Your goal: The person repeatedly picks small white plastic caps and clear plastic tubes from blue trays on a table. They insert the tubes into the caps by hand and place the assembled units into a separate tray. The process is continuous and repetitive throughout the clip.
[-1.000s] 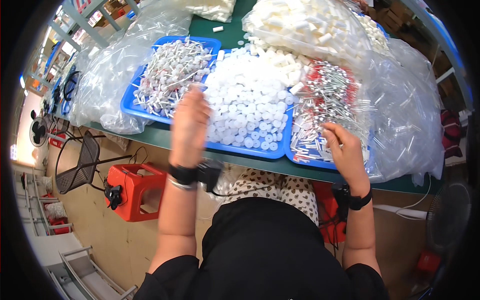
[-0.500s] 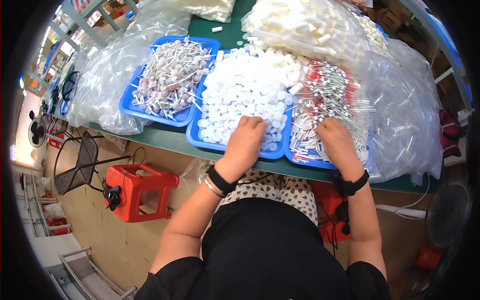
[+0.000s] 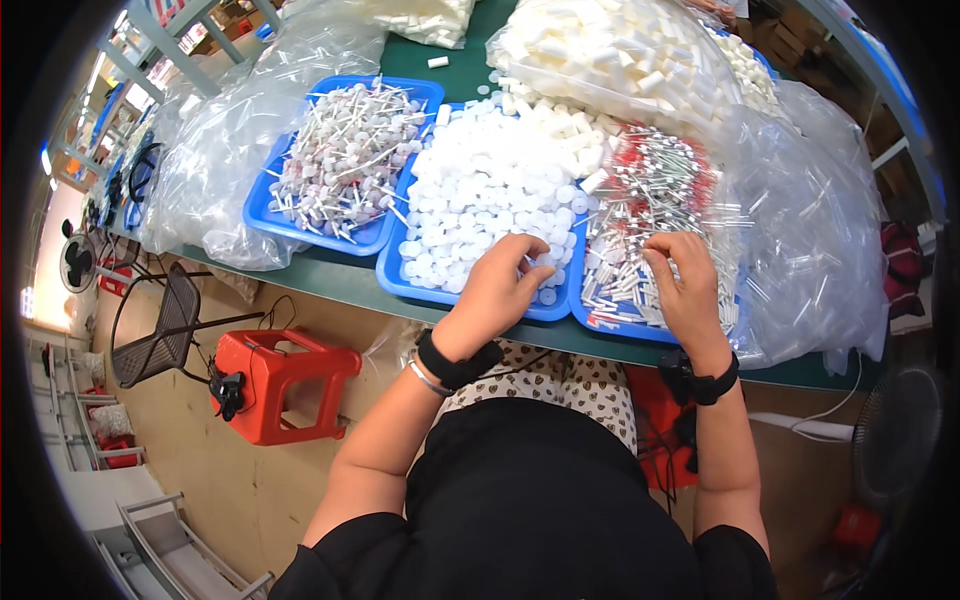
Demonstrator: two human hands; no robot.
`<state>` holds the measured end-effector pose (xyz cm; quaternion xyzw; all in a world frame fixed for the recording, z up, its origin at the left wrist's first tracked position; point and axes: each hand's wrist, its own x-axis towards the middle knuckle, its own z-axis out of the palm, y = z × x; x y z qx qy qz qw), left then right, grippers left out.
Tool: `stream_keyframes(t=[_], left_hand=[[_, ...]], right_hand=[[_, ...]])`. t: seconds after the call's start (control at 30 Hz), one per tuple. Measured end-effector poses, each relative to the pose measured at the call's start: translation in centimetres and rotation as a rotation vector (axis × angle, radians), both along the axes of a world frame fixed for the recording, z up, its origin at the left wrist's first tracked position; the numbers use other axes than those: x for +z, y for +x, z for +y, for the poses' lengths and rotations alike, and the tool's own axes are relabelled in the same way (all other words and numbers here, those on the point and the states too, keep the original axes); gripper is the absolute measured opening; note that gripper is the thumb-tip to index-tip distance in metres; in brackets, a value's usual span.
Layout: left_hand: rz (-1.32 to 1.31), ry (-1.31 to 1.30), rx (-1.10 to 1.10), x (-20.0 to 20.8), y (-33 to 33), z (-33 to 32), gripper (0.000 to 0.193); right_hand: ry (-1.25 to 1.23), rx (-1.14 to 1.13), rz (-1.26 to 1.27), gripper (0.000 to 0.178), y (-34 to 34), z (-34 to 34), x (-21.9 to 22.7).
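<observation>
My left hand [image 3: 497,287] hovers over the near right part of a heap of small white round plastic caps [image 3: 455,235]. Its fingers are curled and the thumb shows toward the right; anything between the tips is too small to name. My right hand [image 3: 688,290] is above short whitish tubes [image 3: 620,280], its thumb and forefinger bent close together. What they grip, if anything, cannot be made out. Beyond that hand lie thin metal pins with red parts [image 3: 655,175]. The caps fill the middle blue tray [image 3: 420,290]; the tubes and pins are in the right blue tray [image 3: 620,325].
A left blue tray [image 3: 262,215] holds white sticks with round caps [image 3: 345,160]. Behind the middle stands a big clear bag of white cylinders [image 3: 620,60]. Clear plastic bags [image 3: 800,230] flank the trays. A red stool [image 3: 290,385] stands left of me, a fan [image 3: 895,430] at right.
Both hands have lifted slightly from the heaps and turned, so their thumbs now show. The left fingers have moved a little rightward. The trays look unchanged.
</observation>
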<state>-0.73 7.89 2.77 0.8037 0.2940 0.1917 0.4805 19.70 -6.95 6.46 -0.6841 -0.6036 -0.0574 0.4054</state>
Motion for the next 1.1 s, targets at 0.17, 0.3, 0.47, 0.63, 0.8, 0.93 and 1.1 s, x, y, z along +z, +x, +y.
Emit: stream_keyframes(t=[0.17, 0.3, 0.47, 0.63, 0.8, 0.93, 1.1], left_hand=[[-0.505, -1.293, -0.066, -0.5, 0.4, -2.3, 0.033], [-0.612, -1.539, -0.105, -1.3, 0.8, -3.6, 0.035], [-0.681, -1.643, -0.078, -2.0, 0.9, -4.5, 0.033], [-0.672, -1.622, -0.067, -2.1, 1.0, -4.8, 0.03], [-0.652, -1.597, -0.049, -1.7, 0.9, -4.9, 0.03], [-0.6, -1.474, -0.042, -1.8, 0.8, -5.0, 0.03], [-0.501, -1.271, -0.007, -1.2, 1.1, -5.6, 0.03]], right_hand=[[-0.17, 0.054, 0.316, 0.012, -2.4, -1.0, 1.1], [-0.089, 0.153, 0.143, 0.01, -3.8, -0.7, 0.6], [-0.141, 0.103, -0.027, 0.008, -4.5, -0.8, 0.7], [-0.118, 0.092, -0.13, 0.008, -4.6, -0.8, 0.7], [-0.127, 0.104, -0.241, 0.011, -4.6, -0.8, 0.6], [-0.157, 0.149, -0.317, 0.015, -4.4, -0.9, 0.6], [-0.22, 0.183, -0.194, 0.018, -4.6, -1.0, 0.6]])
